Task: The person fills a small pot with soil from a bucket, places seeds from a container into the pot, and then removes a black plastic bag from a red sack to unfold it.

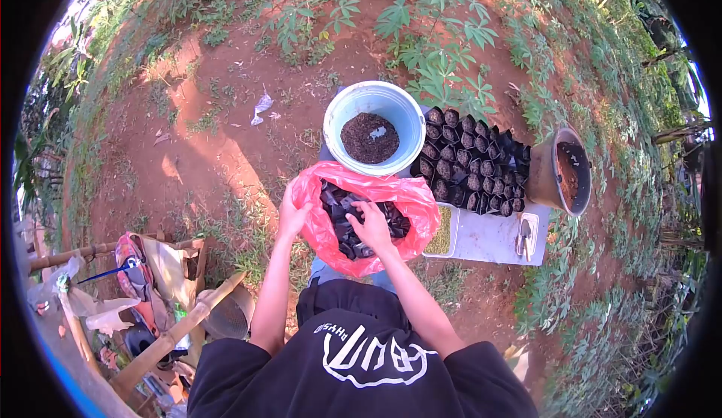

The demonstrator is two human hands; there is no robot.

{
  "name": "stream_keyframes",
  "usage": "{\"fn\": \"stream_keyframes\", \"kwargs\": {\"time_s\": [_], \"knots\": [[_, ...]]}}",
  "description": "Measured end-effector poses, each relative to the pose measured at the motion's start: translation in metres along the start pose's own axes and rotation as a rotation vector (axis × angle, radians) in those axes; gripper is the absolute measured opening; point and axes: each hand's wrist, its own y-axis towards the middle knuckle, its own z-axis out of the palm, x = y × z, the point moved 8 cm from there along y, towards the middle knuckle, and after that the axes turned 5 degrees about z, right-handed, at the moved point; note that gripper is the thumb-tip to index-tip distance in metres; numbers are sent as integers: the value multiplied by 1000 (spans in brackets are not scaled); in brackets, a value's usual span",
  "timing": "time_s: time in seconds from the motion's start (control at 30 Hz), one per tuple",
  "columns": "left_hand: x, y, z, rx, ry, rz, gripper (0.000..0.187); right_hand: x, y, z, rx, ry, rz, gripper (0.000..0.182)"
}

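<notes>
A red plastic bag (307, 192), its mouth wide, lies before my body and holds many small black plastic planting bags (395, 221). My left hand (292, 213) grips the left rim of the red bag, thumb over the edge. Inside the mouth is my right hand (371, 228), fingers bent and apart, with fingertips touching the black bags; no single bag is clearly held. Just beyond the red bag stands a light blue bucket (412, 128) with dark soil (368, 138) at its bottom.
Right of the bucket, rows of soil-filled black planting bags (474, 159) stand on a table (481, 241). A trowel (525, 239) lies in a small tray near a tilted brown bucket (543, 174). Bamboo poles (177, 333) and clutter lie at lower left; cassava-like plants (444, 49) grow ahead.
</notes>
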Motion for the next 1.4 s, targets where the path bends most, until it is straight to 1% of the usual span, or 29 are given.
{"fn": "stream_keyframes", "kwargs": {"time_s": [0.03, 0.1, 0.13, 0.23, 0.27, 0.3, 0.37, 0.47, 0.57, 0.6, 0.7, 0.73, 0.8, 0.83, 0.87, 0.9, 0.93, 0.97, 1.0, 1.03, 1.07, 1.1, 1.13, 1.17, 1.2, 1.23, 1.3, 1.4], "knots": [[-8, 7, 5, 36, 38, 46, 78, 9, 8, 8, 19, -59, 8, 47], [-29, 19, 16, 107, 103, 143, 76, 23, 16, 10, 20, -223, 128, 61], [-45, 23, 20, 156, 158, 168, 74, 19, 22, 16, 39, -251, 166, 72], [-55, 35, 20, 248, 411, 167, 73, 18, 31, 15, 25, -406, 213, 78], [-55, 36, 15, 236, 478, 160, 73, 16, 32, 14, 65, -459, 224, 88], [-62, 34, 11, 207, 517, 145, 73, 6, 33, 16, 152, -526, 303, 95], [-85, 29, 2, 155, 600, 120, 73, -1, 33, 17, 267, -540, 273, 99], [-91, 23, -4, 102, 635, 206, 70, -27, 34, 26, 346, -520, 190, 92], [-99, 15, -3, 55, 666, 270, 66, -40, 37, 27, 293, -584, 175, 81], [-101, 13, 0, 52, 662, 282, 61, -35, 37, 28, 215, -614, 82, 71], [-112, 6, 4, 1, 693, 374, 54, -29, 41, 31, 102, -672, 7, 60], [-118, 3, 4, -24, 685, 408, 50, -21, 40, 22, -16, -627, -20, 41], [-131, -6, 7, -62, 668, 479, 41, -14, 35, 8, -81, -510, -36, 29], [-137, -11, 11, -39, 643, 508, 37, -11, 29, -2, -116, -452, -39, 24], [-142, -17, 17, -14, 615, 538, 33, 4, 16, -21, -303, -344, -191, 18], [-146, -21, 24, 13, 586, 568, 30, 1, 8, -33, -361, -205, -139, 17], [-150, -26, 34, 35, 575, 648, 25, -4, 0, -43, -418, -67, -88, 17], [-136, -26, 45, 124, 463, 622, 27, -10, -11, -52, -472, 69, -39, 17], [-126, -26, 59, 221, 387, 484, 29, -29, -24, -57, -432, 260, 293, 20], [-116, -28, 73, 315, 312, 343, 31, -53, -29, -51, -415, 492, 376, 24], [-110, -31, 88, 361, 293, 347, 34, -66, -41, -50, -376, 678, 487, 22], [-96, -32, 102, 414, 242, 266, 35, -64, -52, -54, -336, 867, 593, 20], [-82, -35, 117, 500, 201, 155, 35, -71, -60, -52, -342, 997, 611, 16], [-68, -39, 131, 583, 163, 44, 35, -75, -67, -54, -361, 1043, 634, 16], [-52, -44, 144, 647, 105, -130, 36, -79, -72, -54, -377, 1090, 655, 16], [-46, -51, 156, 688, -47, -224, 37, -84, -77, -53, -389, 1137, 677, 16], [-38, -63, 171, 786, -93, -321, 34, -90, -84, -57, -414, 1132, 662, 15], [-29, -63, 178, 798, 7, -206, 26, -97, -88, -61, -443, 1184, 664, 16]]}}
